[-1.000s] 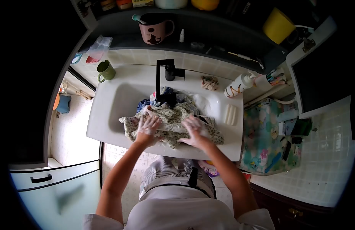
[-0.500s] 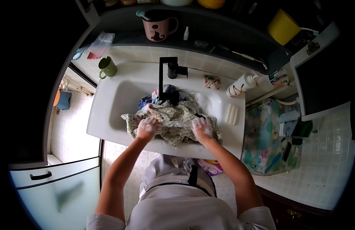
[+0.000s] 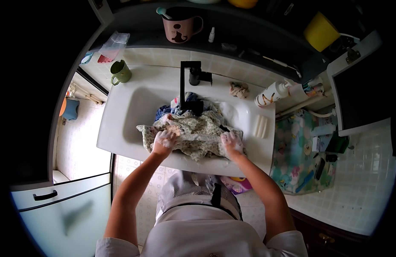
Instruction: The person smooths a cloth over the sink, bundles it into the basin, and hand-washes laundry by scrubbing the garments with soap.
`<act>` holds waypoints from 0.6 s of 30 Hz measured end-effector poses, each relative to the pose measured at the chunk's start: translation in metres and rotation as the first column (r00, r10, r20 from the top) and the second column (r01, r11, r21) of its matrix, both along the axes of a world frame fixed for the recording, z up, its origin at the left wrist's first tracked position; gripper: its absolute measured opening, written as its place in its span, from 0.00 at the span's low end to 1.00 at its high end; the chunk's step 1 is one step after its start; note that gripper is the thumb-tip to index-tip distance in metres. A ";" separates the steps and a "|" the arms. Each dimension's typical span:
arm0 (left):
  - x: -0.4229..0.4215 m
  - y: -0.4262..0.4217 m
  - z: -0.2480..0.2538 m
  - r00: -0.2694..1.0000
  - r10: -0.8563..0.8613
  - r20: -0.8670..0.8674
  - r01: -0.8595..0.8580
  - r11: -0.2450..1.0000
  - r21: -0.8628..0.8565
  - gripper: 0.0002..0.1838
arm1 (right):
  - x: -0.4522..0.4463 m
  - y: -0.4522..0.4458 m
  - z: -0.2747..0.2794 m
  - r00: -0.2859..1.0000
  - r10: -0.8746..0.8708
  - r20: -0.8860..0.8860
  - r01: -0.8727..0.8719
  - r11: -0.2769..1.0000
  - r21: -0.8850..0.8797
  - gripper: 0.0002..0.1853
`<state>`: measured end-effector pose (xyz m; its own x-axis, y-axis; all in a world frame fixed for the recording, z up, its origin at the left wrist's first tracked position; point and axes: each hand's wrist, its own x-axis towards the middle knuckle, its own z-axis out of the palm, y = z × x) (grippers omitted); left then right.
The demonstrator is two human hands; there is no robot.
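A pale floral garment [image 3: 198, 127] lies bunched over the front of the white sink [image 3: 121, 143], with suds on it. My left hand [image 3: 164, 143], foamy, is closed on the garment's left part. On its right part my right hand [image 3: 230, 142] is closed too, also covered in suds. A strip of the cloth stretches between both hands. Behind it, darker blue clothing [image 3: 162, 112] is piled in the basin under the black faucet [image 3: 191, 105].
A green mug [image 3: 121, 73] stands at the back left of the counter. On the right are a soap bar [image 3: 261, 127], a crumpled cloth [image 3: 239, 90] and a white pump bottle [image 3: 272, 94]. A pink mug [image 3: 179, 31] sits on the shelf above.
My right hand has shifted slightly right, a little farther from my left hand, and the cloth between them looks more stretched. The whole view has shifted slightly.
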<state>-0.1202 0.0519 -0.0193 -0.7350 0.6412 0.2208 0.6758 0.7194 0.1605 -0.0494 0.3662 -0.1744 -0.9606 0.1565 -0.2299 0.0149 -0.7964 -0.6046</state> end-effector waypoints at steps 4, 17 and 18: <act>0.017 0.054 -0.023 0.991 -0.004 0.137 -0.013 0.992 0.122 0.16 | 0.001 -0.013 -0.023 0.956 0.190 -0.222 0.095 0.516 0.851 0.14; 0.006 0.000 -0.014 0.889 0.395 0.232 -0.435 0.887 0.153 0.19 | 0.021 0.013 0.088 0.982 0.129 0.138 -0.080 -0.381 0.921 0.16; 0.008 0.014 -0.014 0.837 0.454 0.304 -0.518 0.837 0.176 0.19 | 0.016 -0.007 0.119 0.993 0.047 0.111 -0.092 -0.302 0.949 0.15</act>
